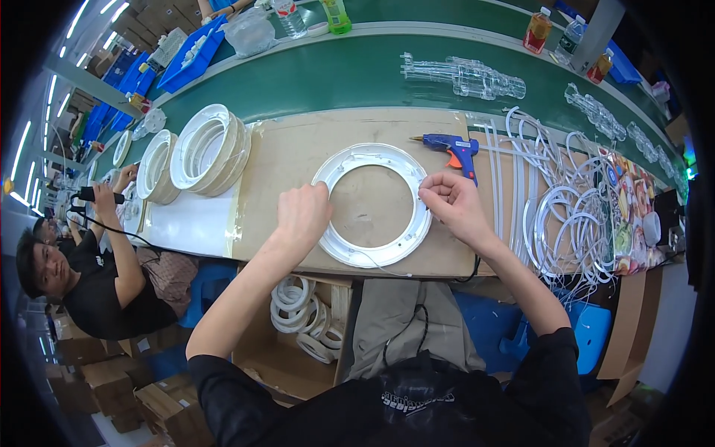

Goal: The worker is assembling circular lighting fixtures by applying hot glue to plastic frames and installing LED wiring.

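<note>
A white ring-shaped lamp frame (374,254) lies flat on the cardboard sheet in front of me, a thin wire trailing over its near edge. At the ring's left rim is my left hand (304,211), its fingers curled closed; what they hold is hidden. My right hand (454,203) is closed in a pinch at the right rim, where something small and dark shows between the fingertips, too small to name. Just beyond that hand lies a blue glue gun (456,149) with an orange trigger, its nozzle pointing left.
Stacked white rings (205,149) stand at the left. White strips and coiled tubing with wires (562,216) cover the right side. Clear plastic parts (477,78) lie on the green belt (335,74). Below the table, a box (275,365) holds smaller rings. A co-worker (112,276) sits at the left.
</note>
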### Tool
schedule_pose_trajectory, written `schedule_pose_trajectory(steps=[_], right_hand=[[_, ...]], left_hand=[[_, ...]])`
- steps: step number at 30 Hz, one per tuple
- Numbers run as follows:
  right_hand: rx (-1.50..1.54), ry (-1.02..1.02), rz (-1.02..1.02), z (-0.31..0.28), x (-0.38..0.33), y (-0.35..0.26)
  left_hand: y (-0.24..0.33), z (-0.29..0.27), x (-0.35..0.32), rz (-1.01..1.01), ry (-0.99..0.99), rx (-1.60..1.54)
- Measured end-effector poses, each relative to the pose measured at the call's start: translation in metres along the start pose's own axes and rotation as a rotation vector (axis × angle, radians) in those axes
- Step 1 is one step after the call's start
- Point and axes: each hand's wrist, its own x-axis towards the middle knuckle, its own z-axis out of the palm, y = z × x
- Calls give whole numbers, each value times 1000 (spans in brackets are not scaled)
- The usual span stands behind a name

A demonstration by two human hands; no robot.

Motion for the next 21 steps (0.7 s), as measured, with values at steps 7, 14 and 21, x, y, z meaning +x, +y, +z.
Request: schedule_pose_trajectory(steps=[7,14,21], right_hand=[[9,24,-35,1,-1,2],[46,52,-69,3,-1,1],[36,35,-42,-2,-15,4]], left_hand=[[-4,2,0,4,18,-46],[-4,4,3,-31,32,-92],[-4,5,4,-26,33,-90]])
